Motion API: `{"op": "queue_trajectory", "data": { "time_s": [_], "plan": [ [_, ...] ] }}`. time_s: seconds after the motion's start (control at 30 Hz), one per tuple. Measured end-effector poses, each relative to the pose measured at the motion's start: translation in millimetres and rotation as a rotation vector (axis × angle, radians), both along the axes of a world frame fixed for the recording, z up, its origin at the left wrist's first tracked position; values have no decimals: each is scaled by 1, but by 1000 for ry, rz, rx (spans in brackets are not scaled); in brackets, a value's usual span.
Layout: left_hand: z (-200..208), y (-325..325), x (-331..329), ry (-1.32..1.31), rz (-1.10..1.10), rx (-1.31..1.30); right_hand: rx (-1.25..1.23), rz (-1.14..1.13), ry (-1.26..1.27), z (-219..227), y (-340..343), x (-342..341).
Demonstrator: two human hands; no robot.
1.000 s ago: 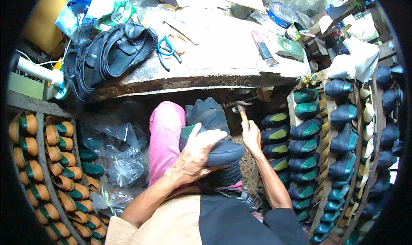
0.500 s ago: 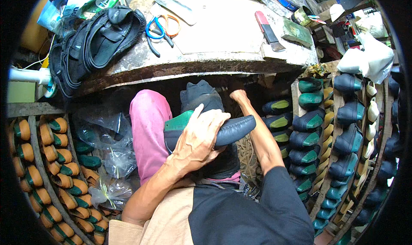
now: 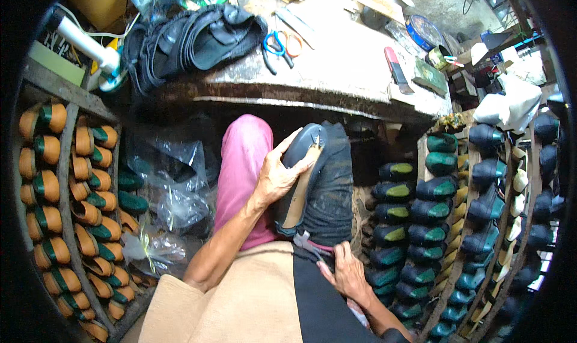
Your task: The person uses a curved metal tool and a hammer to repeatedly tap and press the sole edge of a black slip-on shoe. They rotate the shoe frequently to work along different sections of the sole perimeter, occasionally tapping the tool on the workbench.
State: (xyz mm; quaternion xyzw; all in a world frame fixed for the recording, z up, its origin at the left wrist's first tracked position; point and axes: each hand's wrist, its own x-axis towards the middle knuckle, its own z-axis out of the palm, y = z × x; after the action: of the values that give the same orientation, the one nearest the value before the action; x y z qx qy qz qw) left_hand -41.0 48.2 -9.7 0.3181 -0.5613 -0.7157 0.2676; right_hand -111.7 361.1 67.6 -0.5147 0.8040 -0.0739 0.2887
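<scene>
A dark shoe (image 3: 296, 203) lies bottom up along my thighs, showing a tan strip down its underside and dark upper material around the edge. My left hand (image 3: 277, 179) is closed around it near the toe end, thumb across the underside. At the end closer to my body, grey metal pincers (image 3: 308, 243) have their jaws at the shoe's edge. My right hand (image 3: 350, 275) grips the handles of these pincers. Whether the jaws pinch the material is too small to tell.
A workbench (image 3: 342, 60) ahead holds black sandals (image 3: 204, 39), scissors (image 3: 277, 45), a red-handled knife (image 3: 395, 69) and a green block (image 3: 430, 75). Racks of tan shoes (image 3: 51, 185) stand left, dark and green shoes (image 3: 436, 186) right. Clear plastic bags (image 3: 174, 205) lie beside my left leg.
The shoe has been turned bottom up and lowered onto my thighs, still in my left hand. My right hand has come back from under the bench and now holds pincers. The view has shifted.
</scene>
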Motion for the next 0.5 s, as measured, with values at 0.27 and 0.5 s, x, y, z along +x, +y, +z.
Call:
{"op": "queue_trajectory", "data": {
  "time_s": [0.27,0.5],
  "plan": [
    [-28,25,32,-114,-27,-172,14,16,-124,-17,10,-41],
    [-27,22,41,-10,-112,-181,89,-640,-892,-19,14,-55]
  ]
}}
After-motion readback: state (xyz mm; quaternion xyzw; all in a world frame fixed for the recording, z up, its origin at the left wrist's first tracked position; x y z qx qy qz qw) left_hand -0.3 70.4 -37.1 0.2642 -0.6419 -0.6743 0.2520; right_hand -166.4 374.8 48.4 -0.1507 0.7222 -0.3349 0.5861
